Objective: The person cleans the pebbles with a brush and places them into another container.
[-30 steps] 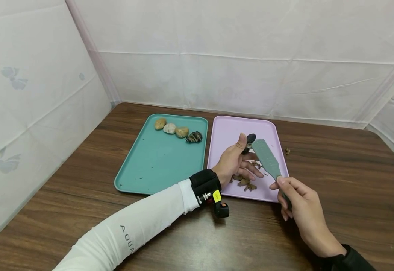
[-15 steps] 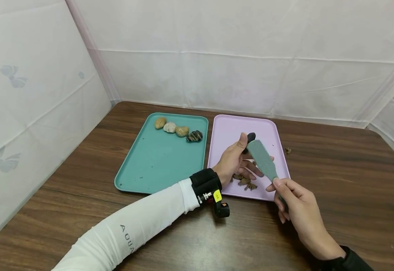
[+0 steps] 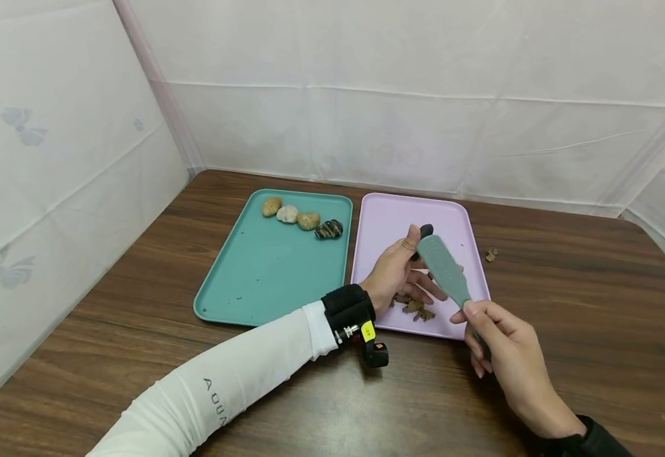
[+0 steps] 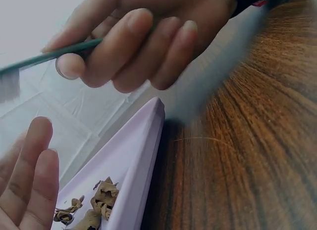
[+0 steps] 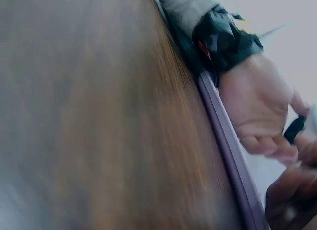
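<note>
My left hand hovers over the lilac tray, holding a dark stone between thumb and index finger. The other fingers extend loosely over brown dried scraps. A green brush is held by its handle in my right hand; its flat back faces up and its head overlaps the stone. Pale bristles show under the brush in the left wrist view. In the right wrist view the stone is partly hidden by fingers. Whether bristles touch the stone is hidden.
A teal tray lies left of the lilac one, with several stones in a row near its far edge, a striped dark stone rightmost. A brown scrap lies on the wooden table. White sheeting hangs behind.
The brush head has shifted slightly left, over the dark stone, covering more of it. My right hand moved slightly with it; my left hand stayed nearly still.
</note>
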A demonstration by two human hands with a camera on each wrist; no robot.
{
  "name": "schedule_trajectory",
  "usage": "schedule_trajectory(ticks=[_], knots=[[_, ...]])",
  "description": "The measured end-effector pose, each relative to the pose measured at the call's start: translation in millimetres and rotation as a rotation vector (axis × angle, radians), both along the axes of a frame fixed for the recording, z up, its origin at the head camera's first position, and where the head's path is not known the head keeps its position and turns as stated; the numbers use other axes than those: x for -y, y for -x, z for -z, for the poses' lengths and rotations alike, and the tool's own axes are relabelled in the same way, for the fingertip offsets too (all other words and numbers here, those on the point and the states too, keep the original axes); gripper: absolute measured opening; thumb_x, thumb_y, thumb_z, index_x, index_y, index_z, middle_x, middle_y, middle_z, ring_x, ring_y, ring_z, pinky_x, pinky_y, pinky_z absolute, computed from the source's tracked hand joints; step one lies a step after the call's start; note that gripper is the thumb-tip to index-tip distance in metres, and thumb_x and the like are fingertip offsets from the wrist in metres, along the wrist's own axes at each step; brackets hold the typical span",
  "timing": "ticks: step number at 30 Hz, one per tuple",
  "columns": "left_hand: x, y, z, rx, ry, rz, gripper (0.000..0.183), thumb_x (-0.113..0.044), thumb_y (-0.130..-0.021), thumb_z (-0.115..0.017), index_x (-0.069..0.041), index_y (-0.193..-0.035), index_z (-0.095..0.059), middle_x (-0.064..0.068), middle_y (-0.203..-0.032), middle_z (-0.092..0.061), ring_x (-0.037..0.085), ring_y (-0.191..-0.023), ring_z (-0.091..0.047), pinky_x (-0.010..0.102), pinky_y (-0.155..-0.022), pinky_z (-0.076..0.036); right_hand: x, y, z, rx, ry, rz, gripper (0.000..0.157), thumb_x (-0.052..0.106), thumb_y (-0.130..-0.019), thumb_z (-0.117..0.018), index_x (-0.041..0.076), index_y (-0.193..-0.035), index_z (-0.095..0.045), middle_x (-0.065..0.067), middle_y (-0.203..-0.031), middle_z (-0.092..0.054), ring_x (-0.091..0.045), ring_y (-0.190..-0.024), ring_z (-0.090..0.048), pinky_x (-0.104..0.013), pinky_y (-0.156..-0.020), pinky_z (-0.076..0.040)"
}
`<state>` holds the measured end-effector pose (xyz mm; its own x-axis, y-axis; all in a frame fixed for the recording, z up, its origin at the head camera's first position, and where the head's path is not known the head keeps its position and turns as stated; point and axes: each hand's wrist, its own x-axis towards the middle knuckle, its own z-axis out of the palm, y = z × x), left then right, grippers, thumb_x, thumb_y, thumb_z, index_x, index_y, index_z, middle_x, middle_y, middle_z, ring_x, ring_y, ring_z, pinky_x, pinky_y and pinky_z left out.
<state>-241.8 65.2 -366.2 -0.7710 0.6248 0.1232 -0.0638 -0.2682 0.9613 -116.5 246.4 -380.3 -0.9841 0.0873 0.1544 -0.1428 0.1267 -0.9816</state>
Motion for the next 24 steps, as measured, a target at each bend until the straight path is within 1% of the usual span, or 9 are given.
schedule_trajectory(ticks=[5,8,10,12,13,16,19,22,24], knots=[[0.7,-0.8,-0.8,0.008,-0.008,-0.006,0.072,-0.056,-0.116,-0.017,0.0,-0.149,-0.047,0.03,-0.121,-0.07,0.018,-0.071,-0.075,0.033,-0.062,-0.064,0.4,0.1,0.2,0.024,-0.009,0.019,0.035,0.024,-0.113,-0.056,-0.006,-0.101,-0.069,-0.007,-0.061,-0.047,-0.019,-0.045,-0.04,-0.034,-0.035,-0.042],[0.6,-0.7,-0.9,-0.009,-0.005,0.009,0.075,-0.056,-0.115,-0.015,0.004,-0.146,-0.048,0.031,-0.125,-0.069,0.017,-0.072,-0.075,0.033,-0.062,-0.064,0.4,-0.1,0.3,0.026,-0.016,0.001,0.035,0.024,-0.114,-0.056,-0.006,-0.102,-0.069,-0.007,-0.061,-0.047,-0.02,-0.045,-0.04,-0.035,-0.035,-0.042],[0.8,-0.7,-0.8,-0.003,-0.007,0.007,0.076,-0.057,-0.115,-0.015,0.004,-0.15,-0.044,0.032,-0.126,-0.069,0.017,-0.071,-0.075,0.032,-0.061,-0.064,0.3,0.4,0.5,0.031,-0.024,0.002,0.035,0.025,-0.113,-0.056,-0.005,-0.102,-0.069,-0.007,-0.061,-0.048,-0.019,-0.045,-0.041,-0.034,-0.036,-0.043],[1.1,-1.1,-0.7,0.007,-0.008,0.002,0.076,-0.057,-0.115,-0.016,0.002,-0.159,-0.037,0.031,-0.126,-0.069,0.017,-0.07,-0.075,0.032,-0.06,-0.064,0.3,0.7,0.4,0.03,-0.012,0.017,0.036,0.026,-0.113,-0.056,-0.006,-0.101,-0.069,-0.006,-0.061,-0.047,-0.018,-0.045,-0.041,-0.034,-0.035,-0.042],[1.1,-1.1,-0.7,0.014,-0.008,-0.004,0.075,-0.057,-0.115,-0.016,0.0,-0.16,-0.036,0.031,-0.125,-0.069,0.016,-0.07,-0.075,0.032,-0.06,-0.064,0.2,0.7,0.5,0.026,-0.004,0.02,0.036,0.025,-0.113,-0.056,-0.006,-0.101,-0.068,-0.006,-0.061,-0.047,-0.018,-0.045,-0.041,-0.034,-0.035,-0.041],[1.0,-0.9,-0.7,0.006,0.001,0.003,0.076,-0.056,-0.115,-0.015,0.002,-0.157,-0.038,0.03,-0.126,-0.069,0.016,-0.07,-0.075,0.032,-0.061,-0.064,0.2,0.4,0.3,0.029,-0.003,0.004,0.036,0.024,-0.114,-0.055,-0.008,-0.102,-0.068,-0.007,-0.061,-0.047,-0.019,-0.045,-0.04,-0.035,-0.035,-0.041],[0.9,-0.7,-0.8,0.007,0.0,-0.002,0.075,-0.057,-0.115,-0.016,0.002,-0.157,-0.039,0.031,-0.124,-0.069,0.017,-0.07,-0.075,0.032,-0.061,-0.064,-0.3,1.0,0.5,0.044,-0.023,0.001,0.036,0.026,-0.113,-0.056,-0.006,-0.102,-0.069,-0.006,-0.062,-0.048,-0.018,-0.046,-0.041,-0.034,-0.036,-0.043],[0.9,-0.9,-1.1,0.012,0.0,-0.002,0.075,-0.057,-0.115,-0.015,0.0,-0.157,-0.039,0.031,-0.123,-0.069,0.018,-0.071,-0.075,0.032,-0.061,-0.064,-0.6,1.2,0.5,0.038,-0.009,0.002,0.036,0.025,-0.114,-0.056,-0.006,-0.102,-0.069,-0.006,-0.062,-0.047,-0.019,-0.046,-0.04,-0.034,-0.036,-0.042],[0.9,-0.6,-1.1,0.004,0.003,0.007,0.075,-0.056,-0.115,-0.014,0.002,-0.153,-0.043,0.031,-0.124,-0.069,0.018,-0.072,-0.075,0.033,-0.062,-0.064,-0.6,1.0,0.2,0.037,0.002,-0.013,0.036,0.024,-0.114,-0.055,-0.007,-0.103,-0.068,-0.007,-0.062,-0.047,-0.019,-0.046,-0.039,-0.035,-0.036,-0.042]])
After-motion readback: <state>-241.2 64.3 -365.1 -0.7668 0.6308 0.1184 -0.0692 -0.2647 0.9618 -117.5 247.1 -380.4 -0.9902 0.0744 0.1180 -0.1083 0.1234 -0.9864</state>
